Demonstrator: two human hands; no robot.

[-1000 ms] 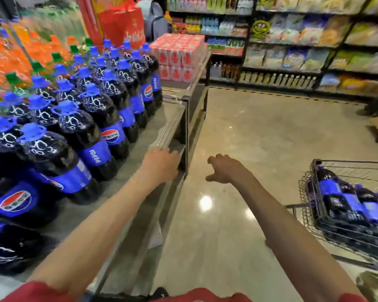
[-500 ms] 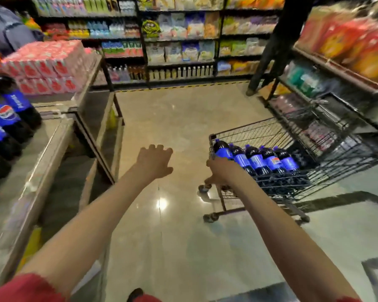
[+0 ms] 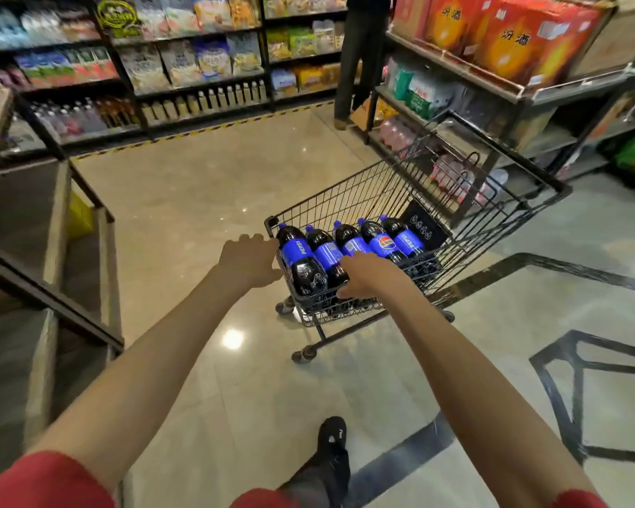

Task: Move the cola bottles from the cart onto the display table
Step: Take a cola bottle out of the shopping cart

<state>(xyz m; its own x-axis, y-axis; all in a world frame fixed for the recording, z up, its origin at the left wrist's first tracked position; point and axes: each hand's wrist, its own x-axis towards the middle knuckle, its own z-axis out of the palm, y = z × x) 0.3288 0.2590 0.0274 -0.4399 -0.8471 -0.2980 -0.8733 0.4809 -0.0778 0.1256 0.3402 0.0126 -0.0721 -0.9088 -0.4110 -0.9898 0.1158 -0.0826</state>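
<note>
Bottles (image 3: pixel 349 247), five, lie in the cart (image 3: pixel 455 199); my left hand (image 3: pixel 248 260) and right hand (image 3: pixel 367 275) reach in, spread, empty.

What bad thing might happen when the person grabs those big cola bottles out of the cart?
The cart stands on wheels on a shiny floor, so leaning on it might make it roll away. The cola bottles lie packed side by side, so pulling one out may shift the others. Both the left hand and right hand are open and hold nothing yet; a big bottle could slip from a weak grip.
</note>
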